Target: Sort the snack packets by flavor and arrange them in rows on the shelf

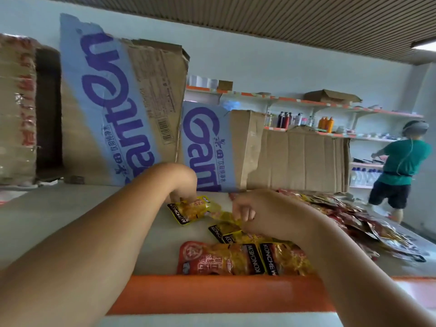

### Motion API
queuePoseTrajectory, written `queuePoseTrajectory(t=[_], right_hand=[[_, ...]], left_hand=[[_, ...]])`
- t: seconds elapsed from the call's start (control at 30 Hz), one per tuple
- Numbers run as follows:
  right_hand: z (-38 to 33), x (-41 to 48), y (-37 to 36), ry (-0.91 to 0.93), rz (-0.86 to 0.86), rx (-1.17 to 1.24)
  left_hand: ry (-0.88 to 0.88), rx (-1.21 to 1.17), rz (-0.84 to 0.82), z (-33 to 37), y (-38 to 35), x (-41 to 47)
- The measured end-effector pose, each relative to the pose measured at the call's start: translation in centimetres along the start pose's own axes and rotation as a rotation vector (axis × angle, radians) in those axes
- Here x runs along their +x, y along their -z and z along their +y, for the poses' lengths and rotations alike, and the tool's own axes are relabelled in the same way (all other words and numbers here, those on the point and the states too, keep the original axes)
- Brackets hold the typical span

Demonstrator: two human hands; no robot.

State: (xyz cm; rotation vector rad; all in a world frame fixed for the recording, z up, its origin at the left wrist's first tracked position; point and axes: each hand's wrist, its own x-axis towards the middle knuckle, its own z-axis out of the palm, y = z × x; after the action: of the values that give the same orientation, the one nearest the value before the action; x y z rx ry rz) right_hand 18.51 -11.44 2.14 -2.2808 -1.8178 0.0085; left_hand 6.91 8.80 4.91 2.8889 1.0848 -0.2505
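On the grey shelf (70,220) my left hand (182,182) pinches the far end of a yellow snack packet (188,210) with a black band. My right hand (247,206) has its fingers curled on another yellow packet (224,217) just beside it. Two more yellow packets (226,231) lie in a row under my right wrist. Nearer the front edge lie a red packet (205,258) and yellow ones (283,258). A loose heap of red and yellow packets (349,215) spreads to the right.
Blue-printed cardboard boxes (113,102) and a plain box (299,159) stand along the back of the shelf. An orange strip (212,293) runs along the front edge. A person in a green shirt (401,161) stands at far shelves holding bottles (325,123).
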Motion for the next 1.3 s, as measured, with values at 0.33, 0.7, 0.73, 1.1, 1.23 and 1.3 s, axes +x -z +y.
queuePoseTrajectory(t=[0.33, 0.7, 0.73, 1.1, 1.23, 1.3], right_hand=[[-1.7, 5.6, 1.6, -0.069, -0.306, -0.211], [1.0, 5.0, 0.8, -0.086, -0.057, 0.096], [1.1, 5.0, 0.9, -0.092, -0.018, 0.116], [0.7, 5.9, -0.9, -0.189, -0.026, -0.093], [0.0, 5.4, -0.6, -0.155, -0.193, -0.131], [0.2, 5.2, -0.4, -0.140, -0.173, -0.098]], left_hand=[[-0.086, 0.037, -0.077, 1.4, -0.3, -0.2], [-0.088, 0.115, -0.057, 0.9, -0.2, -0.5], [-0.084, 0.115, -0.055, 0.9, -0.2, -0.5], [-0.026, 0.075, -0.036, 0.1, -0.6, 0.4], [-0.025, 0.056, -0.018, -0.2, -0.8, 0.7], [-0.020, 0.063, -0.013, -0.2, -0.9, 0.9]])
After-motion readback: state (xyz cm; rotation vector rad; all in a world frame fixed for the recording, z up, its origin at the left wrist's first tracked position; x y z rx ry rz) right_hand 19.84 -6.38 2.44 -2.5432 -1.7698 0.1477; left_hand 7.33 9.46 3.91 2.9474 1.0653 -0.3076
